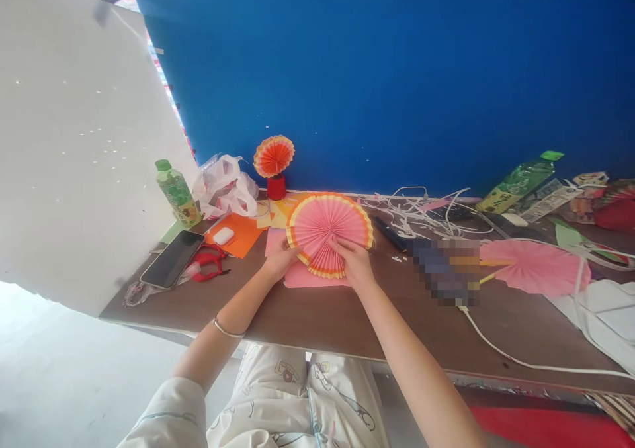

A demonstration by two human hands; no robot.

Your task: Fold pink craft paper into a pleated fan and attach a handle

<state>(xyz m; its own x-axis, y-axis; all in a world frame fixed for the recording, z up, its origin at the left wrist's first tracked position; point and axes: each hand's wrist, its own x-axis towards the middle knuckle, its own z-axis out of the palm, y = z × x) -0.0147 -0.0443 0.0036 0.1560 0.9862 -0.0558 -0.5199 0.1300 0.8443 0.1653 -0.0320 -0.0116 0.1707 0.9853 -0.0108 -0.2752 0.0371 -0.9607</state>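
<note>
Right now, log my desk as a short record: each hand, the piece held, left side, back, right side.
left hand: left hand grips the round fan by its lower left edge
right hand: right hand grips its lower right part, thumb near the centre
round fan: pleated, pink, orange-and-yellow rim
left side: phone, left bottle, white case
back: small fan above a red base
right side: pink fan, right bottle

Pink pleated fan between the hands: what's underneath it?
Pink paper peeks out below the fan, lying on the brown table. Whatever else the fan covers can't be seen.
</note>
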